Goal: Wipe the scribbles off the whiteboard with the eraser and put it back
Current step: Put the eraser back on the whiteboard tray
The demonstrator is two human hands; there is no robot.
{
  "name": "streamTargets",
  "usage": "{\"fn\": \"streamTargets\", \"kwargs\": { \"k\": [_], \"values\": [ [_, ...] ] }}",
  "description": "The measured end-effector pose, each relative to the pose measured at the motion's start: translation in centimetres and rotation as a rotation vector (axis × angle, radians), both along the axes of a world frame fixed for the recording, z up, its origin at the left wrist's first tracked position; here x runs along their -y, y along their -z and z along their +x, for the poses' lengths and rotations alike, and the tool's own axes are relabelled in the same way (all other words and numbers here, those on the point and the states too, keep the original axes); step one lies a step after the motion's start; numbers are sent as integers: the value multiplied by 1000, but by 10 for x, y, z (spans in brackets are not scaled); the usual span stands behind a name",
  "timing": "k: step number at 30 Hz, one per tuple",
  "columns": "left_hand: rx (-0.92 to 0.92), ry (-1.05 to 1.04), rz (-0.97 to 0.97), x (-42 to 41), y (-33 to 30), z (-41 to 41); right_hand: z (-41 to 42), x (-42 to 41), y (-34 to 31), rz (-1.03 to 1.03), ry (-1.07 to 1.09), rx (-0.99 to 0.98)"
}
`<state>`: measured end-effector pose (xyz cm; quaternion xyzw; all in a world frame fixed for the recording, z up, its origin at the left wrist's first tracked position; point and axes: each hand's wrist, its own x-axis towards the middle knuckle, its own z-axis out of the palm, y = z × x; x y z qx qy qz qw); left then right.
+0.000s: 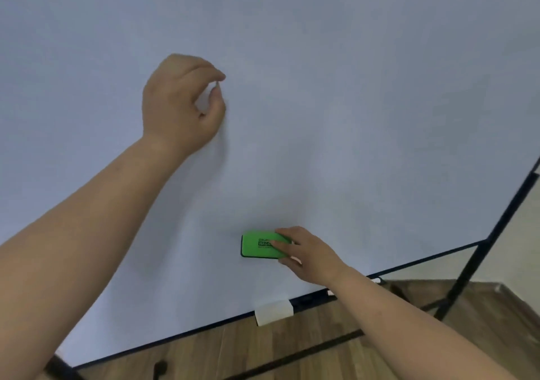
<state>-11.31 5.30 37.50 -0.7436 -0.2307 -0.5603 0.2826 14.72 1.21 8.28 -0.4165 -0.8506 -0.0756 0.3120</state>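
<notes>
A large whiteboard (321, 87) fills most of the head view, and I see no marks on its surface. A green eraser (260, 245) with a black felt base lies flat against the board low in the middle. My right hand (306, 255) grips the eraser's right end, fingers over its top and thumb beneath. My left hand (182, 103) is raised against the board at upper left, fingers curled with thumb and fingertips pinched together, holding nothing that I can see.
The board's dark frame (204, 325) runs along the bottom edge with a white clip (274, 312) on it. A black stand leg (479, 248) rises at the right. Wooden floor (321, 350) lies below, with black stand bars across it.
</notes>
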Motion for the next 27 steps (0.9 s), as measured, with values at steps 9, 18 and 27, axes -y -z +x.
{"fn": "streamTargets", "kwargs": {
  "k": [9, 18, 27],
  "values": [
    [-386, 96, -454, 10, 175, 28, 67, 4, 107, -673, 303, 268],
    [-737, 40, -968, 19, 354, 72, 95, -10, 184, -789, 332, 221],
    [-1092, -130, -1276, 29, 459, 143, 94, -4, 225, -713, 470, 18]
  ]
}}
